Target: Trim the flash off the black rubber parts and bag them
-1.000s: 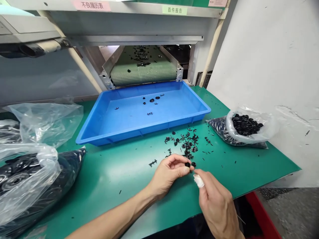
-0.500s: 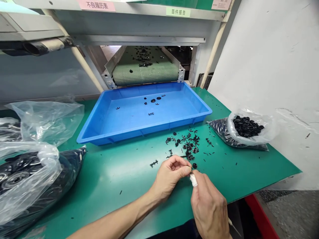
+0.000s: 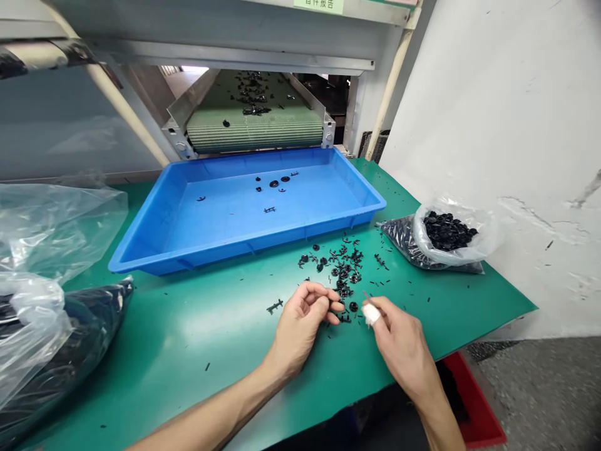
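1. Black plastic clips (image 3: pixel 345 272) are lying heaped on a green bench mat (image 3: pixel 188 338), just in front of a blue plastic tray (image 3: pixel 248 246).
2. Left hand (image 3: pixel 300 319) is curling its fingers closed beside the heap; whether they are gripping a piece, I cannot tell.
3. Right hand (image 3: pixel 401 341) is bunching its fingers, one wrapped in a white bandage (image 3: pixel 370 314); any grip is unclear.
4. Bandaged fingers are probably dulling touch, so a small clip could be slipping free, and a careless sweep could be scattering the heap.

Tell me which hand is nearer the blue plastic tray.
Left. The left hand is in front of the blue plastic tray; the right hand is farther off, in front and to the right.
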### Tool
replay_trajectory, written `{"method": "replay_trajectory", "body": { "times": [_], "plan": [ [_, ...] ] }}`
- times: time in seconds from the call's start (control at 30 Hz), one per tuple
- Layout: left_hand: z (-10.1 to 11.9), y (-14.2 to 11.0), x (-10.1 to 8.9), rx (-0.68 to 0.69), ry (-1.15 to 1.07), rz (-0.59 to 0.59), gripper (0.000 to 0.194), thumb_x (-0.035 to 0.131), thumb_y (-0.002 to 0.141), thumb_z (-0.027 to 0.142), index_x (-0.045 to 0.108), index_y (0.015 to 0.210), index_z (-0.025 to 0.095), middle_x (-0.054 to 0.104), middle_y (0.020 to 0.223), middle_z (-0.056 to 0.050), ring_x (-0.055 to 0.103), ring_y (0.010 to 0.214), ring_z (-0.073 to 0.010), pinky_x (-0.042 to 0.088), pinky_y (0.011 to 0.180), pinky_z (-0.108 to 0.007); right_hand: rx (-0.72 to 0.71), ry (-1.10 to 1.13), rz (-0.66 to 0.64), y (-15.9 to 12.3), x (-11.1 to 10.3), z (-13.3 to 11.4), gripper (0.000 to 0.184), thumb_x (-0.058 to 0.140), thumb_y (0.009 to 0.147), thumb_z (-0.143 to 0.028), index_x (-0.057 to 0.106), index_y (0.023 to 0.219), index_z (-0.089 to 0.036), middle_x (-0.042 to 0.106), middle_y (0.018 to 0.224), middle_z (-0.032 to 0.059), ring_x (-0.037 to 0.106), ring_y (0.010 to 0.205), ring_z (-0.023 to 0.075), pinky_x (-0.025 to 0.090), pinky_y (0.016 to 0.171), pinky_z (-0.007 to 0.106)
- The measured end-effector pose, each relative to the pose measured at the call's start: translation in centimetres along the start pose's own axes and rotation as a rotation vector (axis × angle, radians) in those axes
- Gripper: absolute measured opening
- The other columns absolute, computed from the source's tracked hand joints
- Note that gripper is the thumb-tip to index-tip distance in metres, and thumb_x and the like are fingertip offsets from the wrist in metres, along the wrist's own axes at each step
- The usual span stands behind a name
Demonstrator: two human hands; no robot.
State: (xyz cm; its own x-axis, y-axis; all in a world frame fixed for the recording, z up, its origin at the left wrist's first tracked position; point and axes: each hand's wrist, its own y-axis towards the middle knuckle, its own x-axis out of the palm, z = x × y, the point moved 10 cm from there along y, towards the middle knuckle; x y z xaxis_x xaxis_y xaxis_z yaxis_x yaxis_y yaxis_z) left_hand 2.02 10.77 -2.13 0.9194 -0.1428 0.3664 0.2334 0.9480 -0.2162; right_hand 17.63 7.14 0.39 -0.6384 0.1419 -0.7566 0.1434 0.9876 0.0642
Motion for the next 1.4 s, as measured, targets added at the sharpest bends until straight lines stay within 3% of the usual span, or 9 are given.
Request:
{"method": "replay_trajectory", "body": {
  "times": [0.17, 0.4, 0.5, 0.7, 0.83, 0.97, 1.17, 1.27, 1.4],
  "plan": [
    [0.0, 0.0, 0.3, -0.025, 0.071, -0.037, 0.011, 0.053, 0.083, 0.027, 0.056, 0.083, 0.016, 0.059, 0.078, -0.003, 0.051, 0.056, -0.0083, 0.039, 0.050, -0.021, -0.111, -0.128, -0.008, 0.2, 0.7, -1.4, 0.029, 0.041, 0.085, -0.018, 0.063, 0.103, -0.021, 0.060, 0.083, 0.0033, 0.057, 0.068, 0.0149, 0.042, 0.059, 0.024],
    [-0.3, -0.5, 1.8, -0.089, 0.231, -0.192, 0.026, 0.059, 0.081, 0.039, 0.063, 0.095, 0.017, 0.057, 0.069, 0.000, 0.045, 0.058, -0.0094, 0.033, 0.052, -0.022, -0.185, 0.097, 0.017, -0.5, -0.5, -4.4, 0.032, 0.040, 0.086, -0.013, 0.064, 0.105, -0.024, 0.062, 0.089, 0.0019, 0.059, 0.079, 0.0130, 0.047, 0.067, 0.021],
    [-0.6, -0.5, 2.1, -0.123, 0.151, -0.234, 0.024, 0.065, 0.077, 0.035, 0.066, 0.093, 0.017, 0.057, 0.068, -0.001, 0.047, 0.061, -0.0104, 0.031, 0.053, -0.022, -0.259, 0.112, 0.017, -1.0, -0.8, -5.7, 0.038, 0.038, 0.084, -0.010, 0.062, 0.109, -0.023, 0.063, 0.092, 0.0027, 0.061, 0.081, 0.0127, 0.049, 0.071, 0.021],
    [-1.5, 0.1, 1.0, -0.168, -0.093, -0.135, 0.025, 0.071, 0.073, 0.030, 0.068, 0.094, 0.016, 0.065, 0.085, -0.006, 0.049, 0.065, -0.0096, 0.030, 0.053, -0.022, -0.285, -0.098, 0.119, -2.5, -0.7, -5.3, 0.046, 0.032, 0.082, -0.008, 0.052, 0.122, -0.018, 0.067, 0.099, 0.0077, 0.065, 0.082, 0.0177, 0.052, 0.065, 0.026],
    [-1.2, 0.1, 0.9, -0.138, -0.152, -0.101, 0.023, 0.076, 0.068, 0.029, 0.068, 0.085, 0.016, 0.066, 0.088, -0.007, 0.053, 0.068, -0.0113, 0.030, 0.052, -0.022, -0.255, -0.161, 0.169, -3.3, -0.4, -5.6, 0.032, 0.032, 0.086, -0.012, 0.056, 0.106, -0.018, 0.067, 0.079, 0.0050, 0.063, 0.064, 0.0165, 0.045, 0.053, 0.024],
    [-1.4, -0.2, 1.1, -0.146, -0.164, -0.094, 0.023, 0.076, 0.068, 0.029, 0.067, 0.083, 0.015, 0.067, 0.084, -0.007, 0.048, 0.060, -0.0085, 0.029, 0.052, -0.022, -0.270, -0.182, 0.209, -3.3, -0.4, -6.5, 0.026, 0.031, 0.090, -0.015, 0.057, 0.089, -0.019, 0.062, 0.073, 0.0042, 0.059, 0.062, 0.0152, 0.041, 0.055, 0.023],
    [-1.7, -0.6, 1.5, -0.126, -0.194, -0.112, 0.022, 0.073, 0.072, 0.027, 0.066, 0.091, 0.017, 0.066, 0.081, -0.004, 0.041, 0.054, -0.0054, 0.029, 0.053, -0.022, -0.271, -0.241, 0.283, -3.4, -0.2, -6.9, 0.026, 0.033, 0.092, -0.016, 0.058, 0.100, -0.017, 0.064, 0.080, 0.0061, 0.061, 0.071, 0.0165, 0.040, 0.062, 0.024],
    [-1.7, -0.6, 1.2, -0.107, -0.164, -0.102, 0.025, 0.071, 0.074, 0.026, 0.066, 0.097, 0.019, 0.066, 0.086, -0.004, 0.043, 0.057, -0.0064, 0.031, 0.055, -0.022, -0.250, -0.242, 0.357, -3.7, -0.4, -6.9, 0.025, 0.035, 0.092, -0.017, 0.059, 0.098, -0.017, 0.064, 0.076, 0.0059, 0.060, 0.065, 0.0154, 0.038, 0.058, 0.024],
    [-1.6, -0.5, 0.6, -0.069, -0.064, -0.068, 0.020, 0.070, 0.075, 0.029, 0.068, 0.089, 0.015, 0.066, 0.086, -0.006, 0.042, 0.057, -0.0072, 0.032, 0.054, -0.022, -0.145, -0.074, 0.192, -2.6, 0.7, -5.6, 0.025, 0.034, 0.089, -0.018, 0.057, 0.081, -0.020, 0.057, 0.057, -0.0002, 0.050, 0.047, 0.0135, 0.031, 0.046, 0.024]
  ]
}}
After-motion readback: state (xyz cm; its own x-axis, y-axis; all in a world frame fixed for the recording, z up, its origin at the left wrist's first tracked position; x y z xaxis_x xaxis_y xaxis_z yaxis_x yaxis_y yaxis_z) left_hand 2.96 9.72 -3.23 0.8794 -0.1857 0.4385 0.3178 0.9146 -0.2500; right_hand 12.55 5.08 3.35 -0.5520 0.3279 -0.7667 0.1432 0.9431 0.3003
